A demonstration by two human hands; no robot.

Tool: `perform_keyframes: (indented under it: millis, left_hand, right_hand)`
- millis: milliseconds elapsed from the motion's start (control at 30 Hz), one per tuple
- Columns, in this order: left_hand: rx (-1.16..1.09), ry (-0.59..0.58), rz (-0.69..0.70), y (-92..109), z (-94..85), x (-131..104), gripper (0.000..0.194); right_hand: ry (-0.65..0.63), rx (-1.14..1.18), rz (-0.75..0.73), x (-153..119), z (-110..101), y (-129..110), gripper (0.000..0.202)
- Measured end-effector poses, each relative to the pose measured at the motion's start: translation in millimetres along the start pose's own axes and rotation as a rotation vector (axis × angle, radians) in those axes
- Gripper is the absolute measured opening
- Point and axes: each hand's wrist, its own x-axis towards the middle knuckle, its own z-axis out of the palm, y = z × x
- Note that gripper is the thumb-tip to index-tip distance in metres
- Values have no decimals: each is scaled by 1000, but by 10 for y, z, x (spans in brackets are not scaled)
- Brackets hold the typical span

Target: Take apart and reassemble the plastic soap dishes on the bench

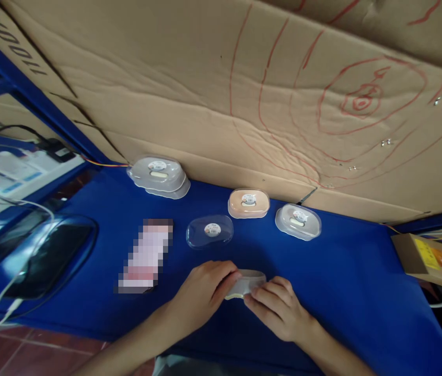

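- Two bare hands work at the table's near edge: the left hand (210, 287) grips one end of a small whitish container (245, 284), thumb and fingers closed on it, and the right hand (281, 308) has its fingers closed on the other end.
- The held container is the clock's centre, with twelve pointing away from the person; its inside is hidden, so what it holds I cannot tell.
- At eleven, near it, lies a clear plastic cover (199, 235) with a round label, apart from any container; the blue tabletop (346, 271) shows through it.
- Farther out at eleven, whitish covered containers (148, 177) sit one on another, a label on top.
- At twelve is a peach-toned container (258, 209) under a clear cover; whether the colour is the body or its contents is unclear.
- At one, a whitish covered container (309, 227) stands by the cardboard wall (166, 78).
- As for progress, those standing by the wall look closed up, while the one in hand seems to be mid-handling, with the loose cover still off; whether the two belong together cannot be judged.
- Between nine and ten is a pixelated rectangle (146, 256); at nine, a dark phone-like device (52, 258).
- At three, a cardboard box (420, 258) bears a yellow label.
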Motion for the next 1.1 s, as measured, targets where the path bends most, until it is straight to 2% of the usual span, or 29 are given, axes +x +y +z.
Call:
perform_keyframes:
  millis: [133, 300, 400, 533, 600, 700, 867, 1100]
  left_hand:
    - [41, 35, -4, 27, 25, -41, 33]
    - [21, -40, 8, 80, -41, 73, 38]
    - [80, -48, 76, 88, -59, 113, 38]
    - [124, -132, 189, 50, -61, 78, 27]
    - [106, -153, 211, 16, -72, 50, 37]
    - [49, -173, 167, -27, -103, 28, 39]
    - [-87, -293, 47, -14, -148, 59, 40]
    - [-135, -105, -33, -26, -151, 116, 41]
  right_hand:
    - [-8, -6, -32, 67, -61, -49, 24]
    - [-30, 37, -33, 83, -89, -116, 26]
    - [-29, 39, -45, 64, -59, -111, 22]
    - [-13, 32, -31, -1, 23, -33, 24]
    - [-16, 24, -23, -27, 52, 5, 24]
    - [-11, -7, -34, -28, 60, 33, 26]
    - [18, -19, -25, 6, 36, 40, 24]
    - [-51, -25, 14, -65, 98, 47, 20]
